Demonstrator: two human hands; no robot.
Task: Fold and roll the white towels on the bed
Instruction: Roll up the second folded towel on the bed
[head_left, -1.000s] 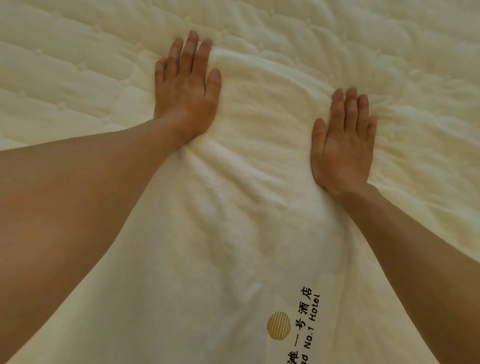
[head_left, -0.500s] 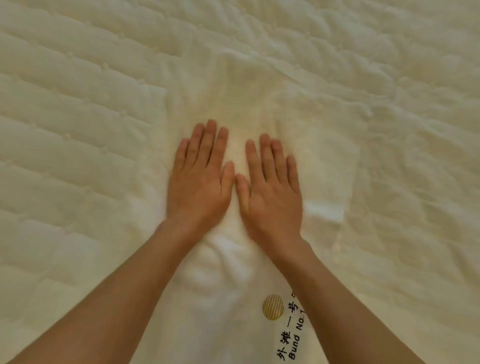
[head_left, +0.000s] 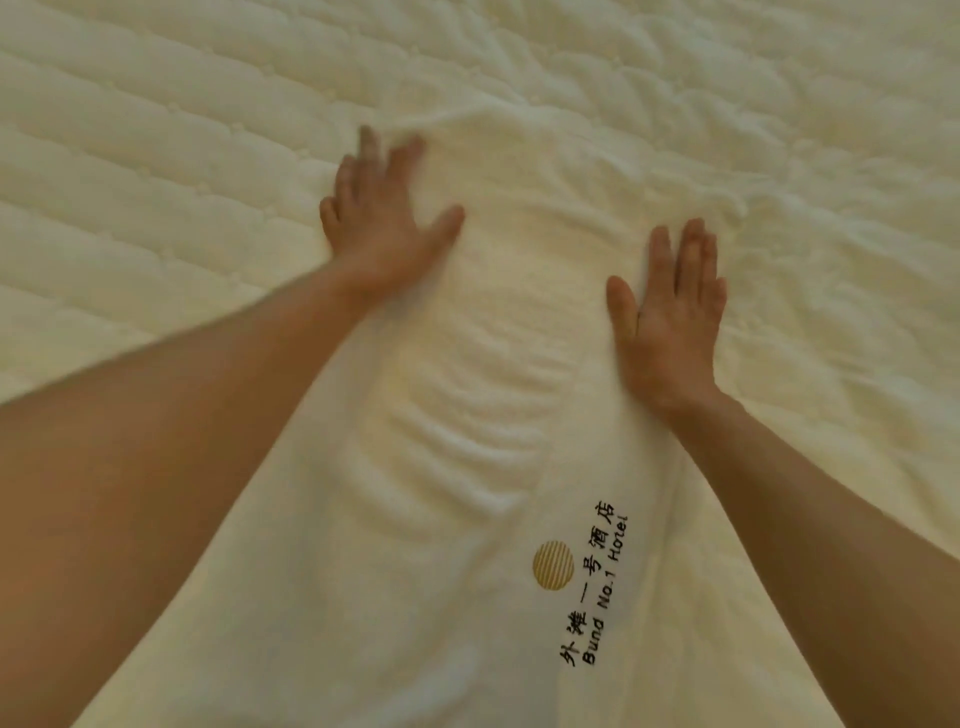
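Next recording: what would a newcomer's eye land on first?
Two bare hands press flat on a white towel: the left hand, blurred, at its far left edge, the right hand at its right edge. Between them the towel is rippled, and a gold striped logo with hotel lettering sits nearer the camera.

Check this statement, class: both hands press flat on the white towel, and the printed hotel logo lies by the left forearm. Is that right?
Not quite. The logo lies by the right forearm, not the left, as the head view shows. The rest holds: the left hand and right hand both press flat, fingers straight, on the white towel.
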